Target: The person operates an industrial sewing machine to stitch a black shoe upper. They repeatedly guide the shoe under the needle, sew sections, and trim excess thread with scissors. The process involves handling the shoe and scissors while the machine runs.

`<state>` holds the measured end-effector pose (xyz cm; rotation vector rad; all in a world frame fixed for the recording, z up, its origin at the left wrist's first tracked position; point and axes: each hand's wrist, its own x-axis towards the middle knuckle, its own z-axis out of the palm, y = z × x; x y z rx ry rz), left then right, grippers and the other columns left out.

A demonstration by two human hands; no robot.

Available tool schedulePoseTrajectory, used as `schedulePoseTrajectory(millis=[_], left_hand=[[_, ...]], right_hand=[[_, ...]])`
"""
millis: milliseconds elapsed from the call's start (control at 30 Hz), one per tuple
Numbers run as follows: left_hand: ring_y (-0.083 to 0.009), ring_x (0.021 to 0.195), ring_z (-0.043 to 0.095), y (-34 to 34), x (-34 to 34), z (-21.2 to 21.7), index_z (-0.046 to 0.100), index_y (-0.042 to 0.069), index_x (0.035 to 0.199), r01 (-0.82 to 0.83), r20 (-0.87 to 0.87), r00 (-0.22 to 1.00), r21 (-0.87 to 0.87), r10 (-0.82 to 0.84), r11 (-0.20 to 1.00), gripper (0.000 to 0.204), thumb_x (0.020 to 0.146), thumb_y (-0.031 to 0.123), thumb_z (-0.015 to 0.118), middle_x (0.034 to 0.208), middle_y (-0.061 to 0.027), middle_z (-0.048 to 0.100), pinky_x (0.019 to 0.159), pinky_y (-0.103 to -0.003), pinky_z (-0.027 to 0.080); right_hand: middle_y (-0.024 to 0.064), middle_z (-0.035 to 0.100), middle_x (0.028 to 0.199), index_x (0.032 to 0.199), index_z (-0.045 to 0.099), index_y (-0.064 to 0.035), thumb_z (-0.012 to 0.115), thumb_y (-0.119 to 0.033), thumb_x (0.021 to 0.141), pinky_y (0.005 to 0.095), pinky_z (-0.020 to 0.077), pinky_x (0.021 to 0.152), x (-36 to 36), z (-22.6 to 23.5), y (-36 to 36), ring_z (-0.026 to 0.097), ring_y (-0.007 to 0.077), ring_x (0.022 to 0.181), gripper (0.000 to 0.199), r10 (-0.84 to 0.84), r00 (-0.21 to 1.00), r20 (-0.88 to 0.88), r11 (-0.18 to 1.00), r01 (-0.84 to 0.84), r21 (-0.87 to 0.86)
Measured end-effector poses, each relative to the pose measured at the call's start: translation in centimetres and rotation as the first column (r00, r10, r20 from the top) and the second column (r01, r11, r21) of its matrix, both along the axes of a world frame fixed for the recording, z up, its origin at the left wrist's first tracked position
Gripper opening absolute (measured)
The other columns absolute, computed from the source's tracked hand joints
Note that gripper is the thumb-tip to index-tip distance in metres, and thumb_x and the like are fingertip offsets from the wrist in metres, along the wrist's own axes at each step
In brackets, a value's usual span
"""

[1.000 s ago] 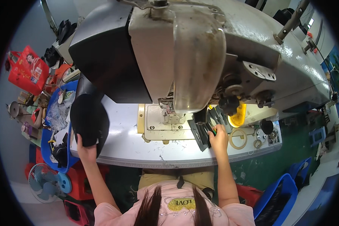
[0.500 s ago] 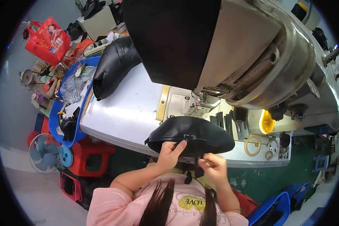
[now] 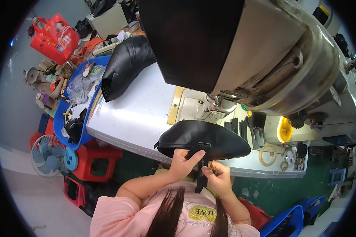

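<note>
A curved black leather-like piece (image 3: pixel 186 136) is held up at the table's front edge, below the sewing machine head. A narrow black strap (image 3: pixel 201 181) hangs from its lower middle toward my lap. My left hand (image 3: pixel 184 164) is closed on the piece's lower edge, its thumb pressing where the strap starts. Just right of it, my right hand (image 3: pixel 219 179) is closed beside the strap, thumb tip against the strap's side. Something small and dark shows between the right fingers, too little of it to name.
A large sewing machine (image 3: pixel 265 51) overhangs the white table (image 3: pixel 130 114). Rolled black material (image 3: pixel 126 65) lies at the back left, by a blue bin (image 3: pixel 59 122). Dark strips (image 3: pixel 245 130) and a tape roll (image 3: pixel 267 155) lie right. A red stool (image 3: pixel 93 164) and fan (image 3: pixel 49 156) stand left.
My right hand has come up and left against the strap, which now hangs in plain sight below my left thumb. The leather piece has shifted slightly right in view.
</note>
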<state>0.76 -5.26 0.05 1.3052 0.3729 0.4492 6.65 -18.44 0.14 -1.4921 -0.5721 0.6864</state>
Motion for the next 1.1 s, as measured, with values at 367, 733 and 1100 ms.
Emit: schedulePoseTrajectory(millis=[367, 733, 1100], left_hand=[[-0.0021, 0.064, 0.044, 0.3, 0.3, 0.5, 0.061, -0.001, 0.087, 0.018, 0.010, 1.000, -0.004, -0.018, 1.000, 0.015, 0.081, 0.012, 0.058, 0.071, 0.0050, 0.055, 0.057, -0.019, 0.038], [-0.0067, 0.068, 0.050, 3.8, 1.0, 2.7, 0.059, 0.000, 0.088, 0.383, -0.065, 0.921, 0.331, -0.384, 0.863, 0.016, 0.080, 0.014, 0.058, 0.074, -0.0015, 0.058, 0.063, -0.023, 0.041], [-0.0116, 0.054, 0.047, 5.7, 1.5, 2.9, 0.058, -0.002, 0.076, 0.341, -0.250, 0.931, 0.347, -0.264, 0.874, 0.021, 0.079, 0.020, 0.058, 0.059, -0.0075, 0.055, 0.053, -0.027, 0.039]], right_hand=[[-0.0002, 0.047, 0.053, 0.065, 0.053, -0.0006, 0.060, -0.004, 0.074, 0.0213, 0.0323, 0.044, 0.0, 0.4, 0.0, 0.039, 0.0043, 0.048, 0.012, 0.015, 1.000, -0.007, 0.998, -0.016, -0.058], [0.0043, 0.054, 0.074, 0.087, 0.059, 0.0011, 0.074, -0.014, 0.062, 0.0245, 0.0397, 0.056, 9.8, 4.8, -0.6, 0.046, 0.0093, 0.062, 0.033, 0.355, 0.915, 0.192, 0.929, -0.324, -0.178], [0.0033, 0.063, 0.080, 0.091, 0.062, -0.0029, 0.071, -0.008, 0.064, 0.0238, 0.0450, 0.069, 8.3, 7.9, 4.2, 0.056, 0.0093, 0.071, 0.029, 0.226, 0.972, -0.057, 0.927, -0.233, -0.294]])
